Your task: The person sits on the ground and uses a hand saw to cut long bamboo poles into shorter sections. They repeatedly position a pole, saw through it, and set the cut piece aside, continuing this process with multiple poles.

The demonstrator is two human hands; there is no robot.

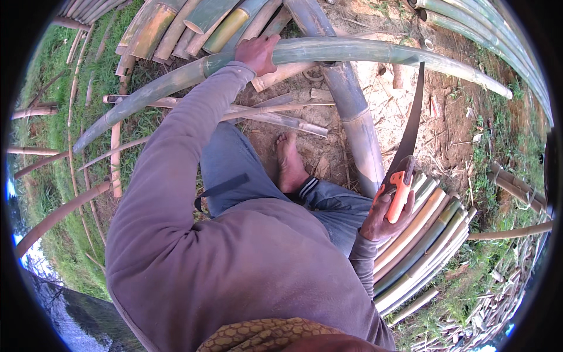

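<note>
A long green bamboo pole (pixel 346 50) lies crosswise in front of me, resting over a thicker bamboo post (pixel 356 111). My left hand (pixel 258 54) is closed around the pole, left of where it crosses the post. Low on the right, my right hand (pixel 384 218) grips the orange handle of a hand saw (pixel 409 126). The saw's dark blade points away from me. Its tip reaches the near side of the pole, right of the post; whether it touches, I cannot tell.
Cut bamboo lengths are stacked at the far left (pixel 176 26), and another bamboo pile (pixel 425 234) lies beside my right arm. Long green poles (pixel 469 23) lie at the far right. Split bamboo strips (pixel 281 120) lie before my bare foot (pixel 290 161). Bamboo scraps (pixel 487 311) cover ground lower right.
</note>
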